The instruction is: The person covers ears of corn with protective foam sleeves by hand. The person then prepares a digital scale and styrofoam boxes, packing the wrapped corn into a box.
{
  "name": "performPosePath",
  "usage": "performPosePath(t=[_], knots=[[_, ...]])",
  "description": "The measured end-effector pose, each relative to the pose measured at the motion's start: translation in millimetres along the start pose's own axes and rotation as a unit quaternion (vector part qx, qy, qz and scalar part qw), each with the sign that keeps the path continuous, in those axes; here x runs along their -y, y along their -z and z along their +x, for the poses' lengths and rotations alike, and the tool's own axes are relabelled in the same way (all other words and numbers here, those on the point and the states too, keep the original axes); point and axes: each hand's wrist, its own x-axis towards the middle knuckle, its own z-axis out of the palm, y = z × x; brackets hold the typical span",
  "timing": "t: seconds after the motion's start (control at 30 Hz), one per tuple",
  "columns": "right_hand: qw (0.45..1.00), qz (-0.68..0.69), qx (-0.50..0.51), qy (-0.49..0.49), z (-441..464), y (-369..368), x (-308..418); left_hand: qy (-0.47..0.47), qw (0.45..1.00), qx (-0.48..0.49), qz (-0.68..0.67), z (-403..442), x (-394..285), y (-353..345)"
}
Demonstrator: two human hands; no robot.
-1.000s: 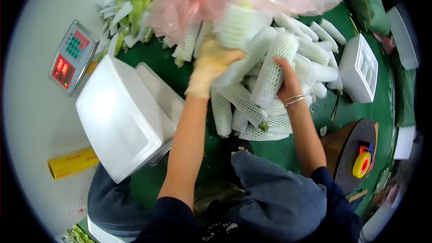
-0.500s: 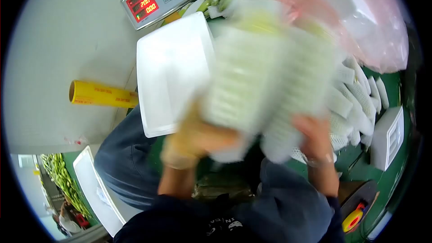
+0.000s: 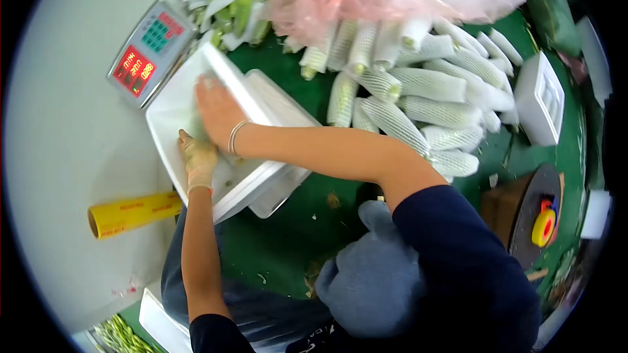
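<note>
Both of my hands are inside a white foam box point(image 3: 171, 101) that stands tilted beside the scale. My left hand point(image 3: 198, 155), in a pale yellowish glove, is curled against a pale net-wrapped vegetable point(image 3: 195, 119), which is blurred and largely hidden. My right hand point(image 3: 219, 108) is bare, with a bracelet at the wrist. It reaches across from the right, its fingers stretched out flat over the same spot. More long vegetables in white foam nets point(image 3: 428, 85) lie piled on the green surface to the right.
A scale point(image 3: 152, 52) with lit red digits is at upper left, above a yellow roll point(image 3: 134, 214). Pink plastic point(image 3: 327, 0) covers the pile's back. A small white box point(image 3: 540, 98), a tape roll point(image 3: 543, 227) and unwrapped green vegetables point(image 3: 243, 0) lie around.
The wrapped vegetables held up before me have moved left and down into the white box. My right arm has swung across to the left, and its fingers have straightened out.
</note>
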Motion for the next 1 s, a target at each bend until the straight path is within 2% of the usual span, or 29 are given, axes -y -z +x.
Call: performPosePath(t=[0.03,0.07,0.1,0.13,0.17,0.2,0.23,0.27,0.33,0.4,0.47,0.53,0.6,0.63,0.7,0.73,0.8,0.83,0.87,0.9,0.93,0.97,1.0], knots=[[1.0,-0.013,0.0,-0.007,-8,13,-7,-0.193,0.971,-0.026,0.141,-10,-15,39],[0.988,0.013,0.146,0.051,-19,39,-12,-0.2,0.97,-0.027,0.132,-16,-30,66],[0.95,0.041,0.29,0.105,-27,66,-19,-0.186,0.982,0.016,0.036,-22,-42,89],[0.895,0.062,0.406,0.173,-25,110,-31,-0.17,0.982,0.064,-0.056,-30,-49,109],[0.819,0.085,0.516,0.237,-29,150,-43,-0.11,0.971,0.162,-0.136,-38,-53,126],[0.906,0.176,0.346,0.168,-68,151,-50,-0.044,0.941,0.258,-0.214,-49,-56,140],[0.932,0.189,0.266,0.158,-80,164,-52,-0.06,0.938,0.237,-0.247,-67,-67,154],[0.918,0.225,0.298,0.13,-86,179,-54,-0.079,0.934,0.213,-0.277,-86,-84,167],[0.897,0.32,0.294,0.076,-94,208,-59,-0.114,0.902,0.161,-0.383,-122,-134,190],[0.792,0.448,0.415,0.003,-85,234,-90,-0.155,0.865,0.124,-0.462,-160,-169,186],[0.873,0.346,0.329,-0.099,-81,262,-139,-0.169,0.842,0.145,-0.491,-190,-206,164],[0.928,0.091,0.298,-0.204,-109,267,-206,-0.154,0.839,0.22,-0.473,-213,-234,126],[0.865,-0.039,0.437,-0.244,-150,253,-243,-0.123,0.913,0.235,-0.31,-236,-254,47],[0.863,-0.036,0.44,-0.246,-170,236,-249,-0.089,0.929,0.243,-0.265,-248,-261,12],[0.864,-0.143,0.404,-0.263,-193,202,-251,-0.013,0.94,0.291,-0.179,-271,-265,-77],[0.862,-0.139,0.409,-0.263,-188,199,-252,0.004,0.93,0.323,-0.177,-263,-269,-74],[0.813,-0.08,0.453,-0.356,-171,200,-262,0.026,0.917,0.35,-0.189,-253,-274,-77],[0.831,-0.013,0.416,-0.368,-179,209,-272,0.031,0.915,0.346,-0.205,-250,-273,-84],[0.824,-0.013,0.423,-0.376,-182,229,-270,0.049,0.898,0.375,-0.225,-243,-271,-77],[0.816,0.062,0.409,-0.403,-179,252,-269,0.053,0.871,0.42,-0.247,-241,-261,-85],[0.805,0.136,0.392,-0.424,-175,272,-268,0.098,0.794,0.482,-0.356,-243,-249,-88],[0.803,0.134,0.396,-0.424,-177,292,-262,0.088,0.777,0.481,-0.396,-245,-240,-73],[0.757,0.232,0.328,-0.515,-181,312,-253,0.077,0.759,0.479,-0.434,-247,-232,-58]])
